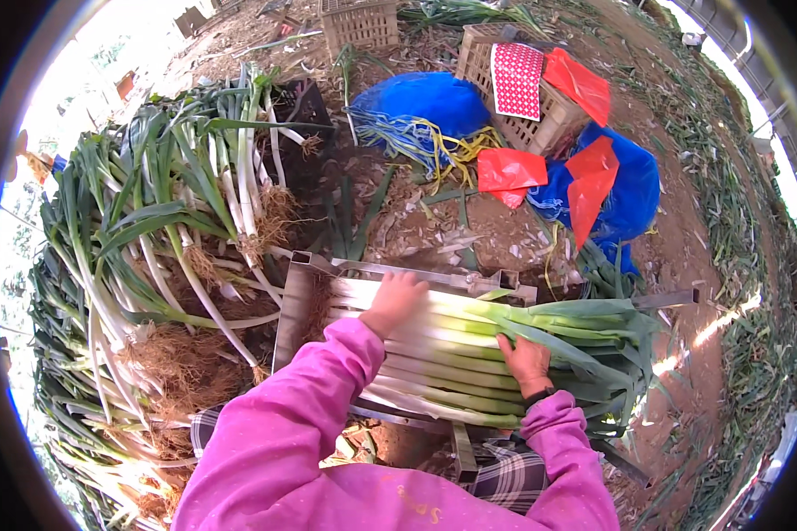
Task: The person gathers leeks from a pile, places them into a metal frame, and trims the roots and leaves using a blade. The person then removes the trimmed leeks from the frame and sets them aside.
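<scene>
A row of trimmed leeks (452, 367) lies side by side on a metal rack (292, 310), white ends to the left and green leaves to the right. My left hand (398, 301), smeared by motion, is over the white stalks near the far side; its fingers are not clear. Around the base of the green leaves, my right hand (527, 363) holds onto the leeks, its thumb side showing and its other fingers partly under a leaf. Pink sleeves cover both arms.
A large heap of untrimmed leeks (159, 230) with roots is on the left. Beyond the rack lie a blue bag (421, 102) with ties, red plastic bags (511, 173) and a tan crate (540, 124). Another crate (360, 25) stands farther back. Leaf scraps (726, 380) litter the right side.
</scene>
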### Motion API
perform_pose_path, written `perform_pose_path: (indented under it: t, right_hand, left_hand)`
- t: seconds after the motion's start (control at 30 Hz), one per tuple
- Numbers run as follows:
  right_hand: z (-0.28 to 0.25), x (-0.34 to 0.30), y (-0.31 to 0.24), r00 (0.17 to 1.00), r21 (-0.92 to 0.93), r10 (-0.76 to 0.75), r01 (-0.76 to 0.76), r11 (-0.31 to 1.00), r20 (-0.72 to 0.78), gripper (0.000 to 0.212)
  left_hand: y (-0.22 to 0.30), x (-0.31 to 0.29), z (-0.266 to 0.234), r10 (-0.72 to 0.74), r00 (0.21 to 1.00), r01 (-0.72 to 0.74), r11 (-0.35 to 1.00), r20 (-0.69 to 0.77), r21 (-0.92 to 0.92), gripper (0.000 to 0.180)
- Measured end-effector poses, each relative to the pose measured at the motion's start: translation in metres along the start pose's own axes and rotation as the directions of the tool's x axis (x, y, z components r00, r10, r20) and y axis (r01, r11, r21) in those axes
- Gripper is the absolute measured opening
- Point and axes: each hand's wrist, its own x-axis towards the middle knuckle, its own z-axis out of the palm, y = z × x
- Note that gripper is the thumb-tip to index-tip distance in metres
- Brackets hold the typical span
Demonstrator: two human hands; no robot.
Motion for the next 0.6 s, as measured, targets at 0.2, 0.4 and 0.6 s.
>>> perform_pose_path:
  t: [0.2, 0.4, 0.6]
  right_hand:
    - [-0.006, -0.002, 0.004, 0.998, -0.003, 0.033, -0.033, 0.999, 0.048, 0.051]
    - [-0.011, -0.008, 0.004, 0.986, -0.102, -0.136, 0.126, 0.987, -0.095, 0.052]
    - [-0.013, -0.010, 0.007, 0.985, -0.096, -0.148, 0.139, 0.986, -0.086, 0.053]
  left_hand:
    - [0.044, 0.004, 0.008, -0.071, 0.983, 0.043, 0.986, -0.171, -0.161, 0.039]
    - [0.017, 0.024, -0.005, 0.045, 0.977, 0.025, 0.946, 0.208, -0.324, 0.044]
    - [0.008, 0.035, -0.011, 0.096, 0.896, 0.092, 0.915, 0.434, -0.392, 0.052]
